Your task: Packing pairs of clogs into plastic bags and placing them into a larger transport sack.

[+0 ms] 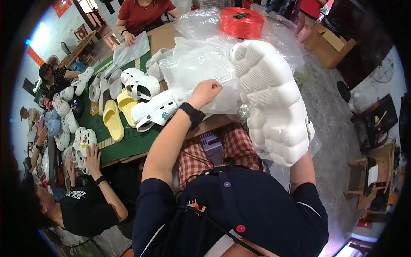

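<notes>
My right hand (305,128) holds a clog (272,100) sole-up in front of me, above my lap. My left hand (206,92) rests to its left on a plastic bag (197,64) lying on the table (165,36). Left of that bag, pairs of clogs (128,103) lie on a mat (132,143). Behind the bag sits a spool of twine (242,21).

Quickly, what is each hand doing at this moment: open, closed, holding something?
Left hand: closed, pinching the clear plastic bag.
Right hand: hidden behind the white clog that it holds up, sole toward the camera; its grip cannot be seen.
</notes>
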A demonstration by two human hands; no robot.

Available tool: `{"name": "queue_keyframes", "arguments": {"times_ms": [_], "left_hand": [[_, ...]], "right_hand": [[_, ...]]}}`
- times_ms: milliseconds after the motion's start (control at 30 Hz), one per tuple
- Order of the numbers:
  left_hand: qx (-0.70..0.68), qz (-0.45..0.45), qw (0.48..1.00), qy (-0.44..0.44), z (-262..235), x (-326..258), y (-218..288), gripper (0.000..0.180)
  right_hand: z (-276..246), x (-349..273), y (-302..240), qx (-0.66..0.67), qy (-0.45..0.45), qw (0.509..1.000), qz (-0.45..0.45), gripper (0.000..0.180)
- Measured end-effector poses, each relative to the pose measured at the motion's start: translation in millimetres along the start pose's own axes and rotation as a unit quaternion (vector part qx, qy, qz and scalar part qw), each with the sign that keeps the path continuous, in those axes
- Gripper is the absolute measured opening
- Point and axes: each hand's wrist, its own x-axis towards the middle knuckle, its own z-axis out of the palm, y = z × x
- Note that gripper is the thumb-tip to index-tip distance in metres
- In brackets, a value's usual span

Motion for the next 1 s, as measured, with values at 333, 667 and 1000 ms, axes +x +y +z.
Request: {"name": "queue_keyframes", "arguments": {"times_ms": [333, 667, 1000], "left_hand": [[-0.59, -0.046, 0.792, -0.146, 11, 18, -9, 0.026], [0.016, 0.114, 0.99, 0.082, -19, -12, 5, 0.027], [0.095, 0.127, 0.987, -0.014, -21, -31, 22, 0.024]], "right_hand": [[-32, 23, -12, -0.143, -0.038, 0.97, 0.192, 0.041], [-40, 12, 21, -0.553, -0.108, 0.813, 0.148, 0.034], [-21, 43, -2, -0.673, -0.165, 0.711, 0.117, 0.03]]}}
